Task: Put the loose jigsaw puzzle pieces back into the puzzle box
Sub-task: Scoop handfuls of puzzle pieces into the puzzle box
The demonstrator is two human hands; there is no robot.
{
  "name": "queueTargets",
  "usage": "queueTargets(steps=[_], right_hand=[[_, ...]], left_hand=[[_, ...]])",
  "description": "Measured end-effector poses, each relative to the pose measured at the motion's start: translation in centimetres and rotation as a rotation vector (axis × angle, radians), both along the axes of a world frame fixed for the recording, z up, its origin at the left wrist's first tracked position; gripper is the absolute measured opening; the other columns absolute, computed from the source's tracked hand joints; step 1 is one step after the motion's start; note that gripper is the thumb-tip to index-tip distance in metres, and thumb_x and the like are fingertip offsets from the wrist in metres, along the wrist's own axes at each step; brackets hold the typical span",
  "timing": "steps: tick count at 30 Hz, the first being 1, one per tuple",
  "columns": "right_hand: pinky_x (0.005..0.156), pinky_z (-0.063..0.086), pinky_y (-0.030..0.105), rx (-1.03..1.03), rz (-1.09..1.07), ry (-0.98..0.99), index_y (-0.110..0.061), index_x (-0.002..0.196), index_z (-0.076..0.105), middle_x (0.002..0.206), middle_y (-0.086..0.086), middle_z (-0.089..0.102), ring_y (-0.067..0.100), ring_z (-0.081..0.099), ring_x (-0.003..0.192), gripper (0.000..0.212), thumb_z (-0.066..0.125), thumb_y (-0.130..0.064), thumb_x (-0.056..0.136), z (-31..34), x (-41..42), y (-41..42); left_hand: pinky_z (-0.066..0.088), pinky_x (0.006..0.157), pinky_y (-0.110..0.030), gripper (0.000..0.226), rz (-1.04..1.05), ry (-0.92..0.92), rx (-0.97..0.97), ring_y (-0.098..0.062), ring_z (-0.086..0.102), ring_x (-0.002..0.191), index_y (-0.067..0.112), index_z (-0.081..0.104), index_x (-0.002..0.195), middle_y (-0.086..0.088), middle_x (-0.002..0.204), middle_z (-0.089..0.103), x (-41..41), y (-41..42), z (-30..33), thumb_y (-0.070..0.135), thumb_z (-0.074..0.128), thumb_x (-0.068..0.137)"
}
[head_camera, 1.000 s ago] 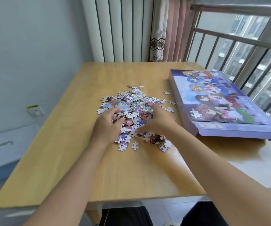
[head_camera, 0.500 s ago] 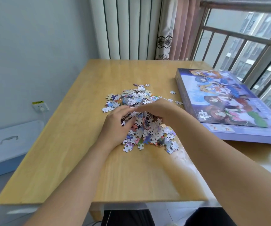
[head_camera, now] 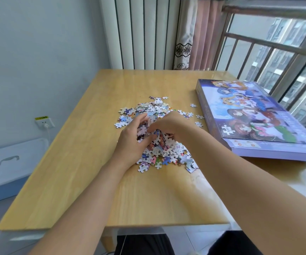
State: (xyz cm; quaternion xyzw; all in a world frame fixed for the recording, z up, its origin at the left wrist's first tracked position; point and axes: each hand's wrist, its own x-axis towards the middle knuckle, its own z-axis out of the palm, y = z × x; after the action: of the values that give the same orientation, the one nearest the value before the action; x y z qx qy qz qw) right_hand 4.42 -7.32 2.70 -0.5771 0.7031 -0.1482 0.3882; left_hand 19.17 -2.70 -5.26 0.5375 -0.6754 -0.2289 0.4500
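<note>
On the wooden table [head_camera: 71,181], a heap of small jigsaw pieces [head_camera: 159,153] lies near the middle: white-edged, with blue, pink and purple print, some showing pale backs. The left hand [head_camera: 132,142] cups the heap's left side, fingers curled around a clump of pieces. The right hand [head_camera: 170,124] meets it from the right, fingers curled into the same clump. A few stray pieces [head_camera: 193,105] lie toward the right edge, where the closed purple puzzle box [head_camera: 255,115] with cartoon figures lies flat.

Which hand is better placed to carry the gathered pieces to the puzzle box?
Probably the right hand: the puzzle box lies on its side of the table. The left hand grips the same puzzle pieces but sits farther away.
</note>
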Motion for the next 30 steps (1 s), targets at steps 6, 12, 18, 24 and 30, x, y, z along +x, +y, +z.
queueTargets(steps=[6,12,18,24,30], right_hand=[[0.046,0.029,0.025,0.013,-0.068,-0.187,-0.014,0.085,0.053,0.072,0.001,0.037,0.018,0.037,0.06,0.043,0.089,-0.031,0.068,-1.0,-2.0,0.6],[0.059,0.035,0.033,0.035,-0.238,-0.589,-0.006,0.1,0.074,0.101,0.006,0.045,0.025,0.038,0.075,0.033,0.087,-0.023,0.075,-1.8,-4.8,0.7],[0.063,0.06,0.039,0.227,-0.331,-1.028,-0.008,0.099,0.066,0.152,0.016,0.039,0.038,0.06,0.108,0.011,0.071,-0.009,0.09,-1.8,-5.8,1.5],[0.065,0.061,0.04,0.269,-0.323,-1.101,-0.011,0.109,0.061,0.151,0.015,0.042,0.038,0.062,0.114,0.018,0.068,-0.009,0.092,-2.0,-5.9,2.5],[0.064,0.062,0.042,0.226,-0.232,-0.951,-0.006,0.102,0.065,0.137,0.018,0.048,0.035,0.062,0.095,0.011,0.069,-0.008,0.091,-0.9,-5.9,2.9]], left_hand=[[0.035,0.097,-0.008,0.082,0.09,-0.005,-0.036,0.007,0.047,0.12,0.033,0.046,0.143,0.024,0.132,0.049,-0.1,0.1,0.2,0.053,0.083,0.072],[0.042,0.101,-0.02,0.089,0.145,-0.016,-0.049,0.001,0.051,0.121,0.03,0.052,0.136,0.015,0.132,0.056,0.1,-0.1,0.1,0.064,0.084,0.061],[0.036,0.098,-0.008,0.071,0.122,-0.065,-0.066,0.006,0.05,0.115,0.027,0.061,0.127,0.021,0.124,0.056,0.1,0.2,0.2,0.06,0.082,0.068],[0.028,0.105,-0.007,0.047,-0.019,-0.265,-0.198,0.005,0.046,0.123,0.023,0.061,0.133,0.017,0.129,0.057,-0.8,1.2,0.2,0.037,0.066,0.089],[0.041,0.109,-0.039,0.047,0.002,-0.455,-0.328,-0.018,0.056,0.124,0.011,0.061,0.132,-0.002,0.129,0.065,-2.6,1.7,1.2,0.023,0.06,0.086]])
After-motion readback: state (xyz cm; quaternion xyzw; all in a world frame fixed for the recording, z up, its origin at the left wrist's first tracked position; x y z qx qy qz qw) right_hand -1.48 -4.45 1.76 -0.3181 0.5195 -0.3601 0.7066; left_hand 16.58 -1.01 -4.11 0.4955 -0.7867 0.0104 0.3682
